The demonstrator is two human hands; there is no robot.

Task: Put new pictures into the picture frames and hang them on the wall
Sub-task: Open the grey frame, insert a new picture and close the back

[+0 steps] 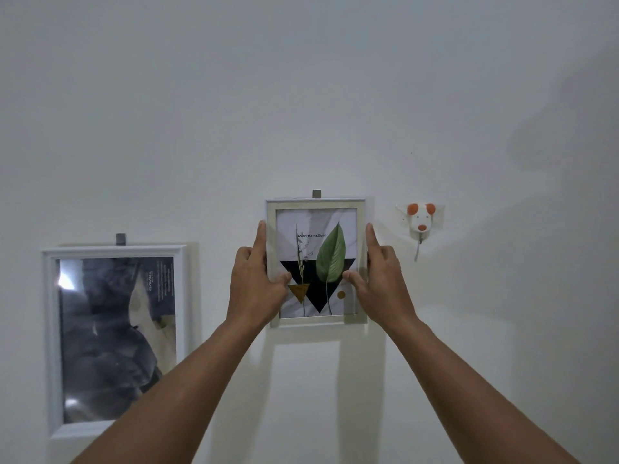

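Two bare forearms reach up to a white wall, where the left hand and right hand grip the sides of a small pale rectangular picture frame holding a green-leaf print. Thumbs press on its glass, and the fingers lie along its edges. It sits against the wall just under a small grey hook, with a larger white picture frame hanging to the left and a white-and-orange dog-shaped hook to the right.
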